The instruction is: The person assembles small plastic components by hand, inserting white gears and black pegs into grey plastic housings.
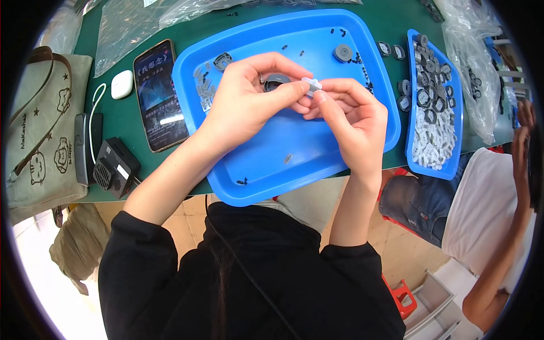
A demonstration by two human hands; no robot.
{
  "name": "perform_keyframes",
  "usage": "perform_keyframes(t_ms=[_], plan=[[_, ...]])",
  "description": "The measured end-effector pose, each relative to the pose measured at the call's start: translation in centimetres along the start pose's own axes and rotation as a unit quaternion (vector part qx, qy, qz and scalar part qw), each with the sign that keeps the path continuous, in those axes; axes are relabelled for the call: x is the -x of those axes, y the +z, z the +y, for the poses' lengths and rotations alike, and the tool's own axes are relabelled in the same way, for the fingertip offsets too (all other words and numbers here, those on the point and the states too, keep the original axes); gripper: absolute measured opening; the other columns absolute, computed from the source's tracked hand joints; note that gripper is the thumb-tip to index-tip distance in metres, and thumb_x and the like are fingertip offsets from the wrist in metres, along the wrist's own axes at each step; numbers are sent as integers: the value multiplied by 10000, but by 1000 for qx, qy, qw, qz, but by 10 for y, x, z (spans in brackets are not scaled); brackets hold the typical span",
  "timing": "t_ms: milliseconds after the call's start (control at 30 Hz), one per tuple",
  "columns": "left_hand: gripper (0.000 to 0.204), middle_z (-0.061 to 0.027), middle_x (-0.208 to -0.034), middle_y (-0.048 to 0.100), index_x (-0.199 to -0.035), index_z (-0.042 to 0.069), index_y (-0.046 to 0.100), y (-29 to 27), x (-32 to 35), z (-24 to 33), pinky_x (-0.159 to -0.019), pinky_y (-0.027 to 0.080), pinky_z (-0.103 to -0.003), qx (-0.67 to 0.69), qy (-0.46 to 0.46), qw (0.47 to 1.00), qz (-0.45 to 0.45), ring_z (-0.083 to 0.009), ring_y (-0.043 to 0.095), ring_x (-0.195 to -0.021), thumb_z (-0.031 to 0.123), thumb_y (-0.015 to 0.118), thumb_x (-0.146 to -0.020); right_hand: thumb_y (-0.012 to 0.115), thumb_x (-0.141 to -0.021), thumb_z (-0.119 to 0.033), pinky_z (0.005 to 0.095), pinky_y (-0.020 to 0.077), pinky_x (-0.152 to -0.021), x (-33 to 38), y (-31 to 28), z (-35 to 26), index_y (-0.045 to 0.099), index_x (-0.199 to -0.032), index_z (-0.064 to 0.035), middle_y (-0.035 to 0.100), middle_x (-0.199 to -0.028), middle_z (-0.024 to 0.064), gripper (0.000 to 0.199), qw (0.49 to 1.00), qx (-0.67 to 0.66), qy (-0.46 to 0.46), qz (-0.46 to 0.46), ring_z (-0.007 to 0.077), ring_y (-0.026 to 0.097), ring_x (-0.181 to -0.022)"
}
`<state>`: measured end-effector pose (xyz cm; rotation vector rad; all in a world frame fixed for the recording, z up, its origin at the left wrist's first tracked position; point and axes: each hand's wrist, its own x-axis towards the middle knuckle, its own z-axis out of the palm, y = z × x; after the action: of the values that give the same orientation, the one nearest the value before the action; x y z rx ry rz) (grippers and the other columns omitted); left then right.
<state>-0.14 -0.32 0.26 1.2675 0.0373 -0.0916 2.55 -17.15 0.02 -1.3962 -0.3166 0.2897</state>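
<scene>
Above a blue tray (306,164), my left hand (258,93) and my right hand (354,107) meet. Thumbs and fingertips of both pinch a small whitish plastic piece (311,86). A round dark grey part (276,81) shows beside my left fingers, partly covered by them; whether the hand holds it I cannot tell. Inside the tray, small clear pieces (204,90) lie at the left next to a dark grey part (222,61). A round grey part (343,53) and several tiny black pieces (365,72) are at the far right. One clear piece (288,158) lies nearer me.
A smaller blue tray (410,113) at the right holds grey round parts and white pieces. Left of my tray are a phone (161,96), a white case (122,85), a black device (115,167) and a cloth bag (48,130). Another person (481,209) sits at the right.
</scene>
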Motion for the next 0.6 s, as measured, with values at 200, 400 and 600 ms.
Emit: perform_keyframes(t_ms=[200,400,600], plan=[[117,-119,-933,630,-955,-34,610,-1,1,1,-719,545,-252,-34,-15,999,-27,-152,652,-790,37,623,-863,634,-847,-6,212,537,-618,4,-6,0,609,-923,73,668,-806,115,112,1000,29,8,-1,134,661,-684],[119,-112,-915,644,-954,-15,619,-4,2,0,-715,525,-251,44,-73,996,0,-142,640,-760,46,635,-854,585,-894,-60,240,543,-631,-2,-8,-3,605,-975,74,666,-839,124,158,997,-49,46,-37,141,647,-716],[95,-103,-872,643,-891,-4,600,-5,1,1,-726,504,-244,13,-75,997,2,-126,612,-751,71,642,-852,547,-917,-72,250,541,-651,-1,-9,-1,601,-999,70,665,-860,128,173,996,-58,36,-57,138,636,-718]])
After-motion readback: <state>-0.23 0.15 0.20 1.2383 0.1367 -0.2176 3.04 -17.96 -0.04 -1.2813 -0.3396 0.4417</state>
